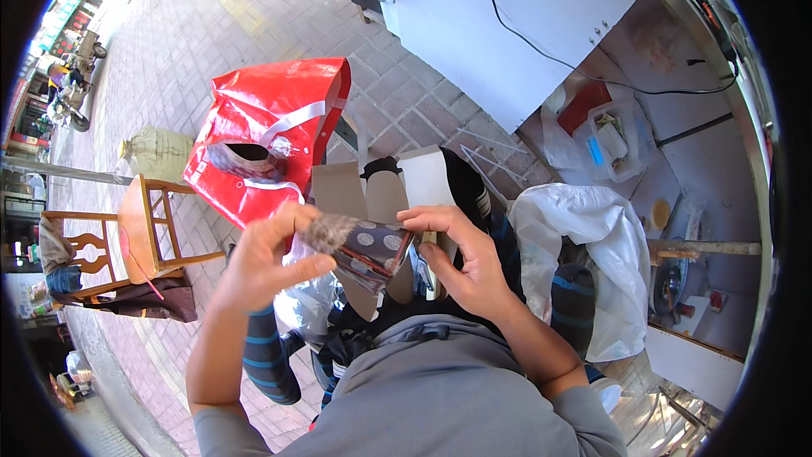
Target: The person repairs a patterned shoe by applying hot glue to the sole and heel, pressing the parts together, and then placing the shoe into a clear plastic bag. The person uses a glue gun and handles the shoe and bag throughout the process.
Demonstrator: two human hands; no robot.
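Observation:
Above my lap is a dark fabric piece (373, 242), probably a shoe upper, with pale dots, a reddish edge and a fuzzy grey-brown end blurred by motion. My left hand (263, 266) holds the fuzzy end, its thumb in front. Fingertips and thumb of my right hand (466, 260) pinch the opposite edge. Beneath lie a tan board piece (339, 187), a rounded tan piece (384, 193) and a white board piece (426, 174). A similar upper (244, 165) with a dark opening rests on a red bag (279, 86) in front of my left hand.
On the left stand a wooden chair (144, 228) and a large translucent plastic jug (158, 152). A white plastic sack (571, 216) is at my right. Beyond it, a clear plastic box (625, 149) holds small items. A black cable (545, 54) crosses a white panel (457, 32).

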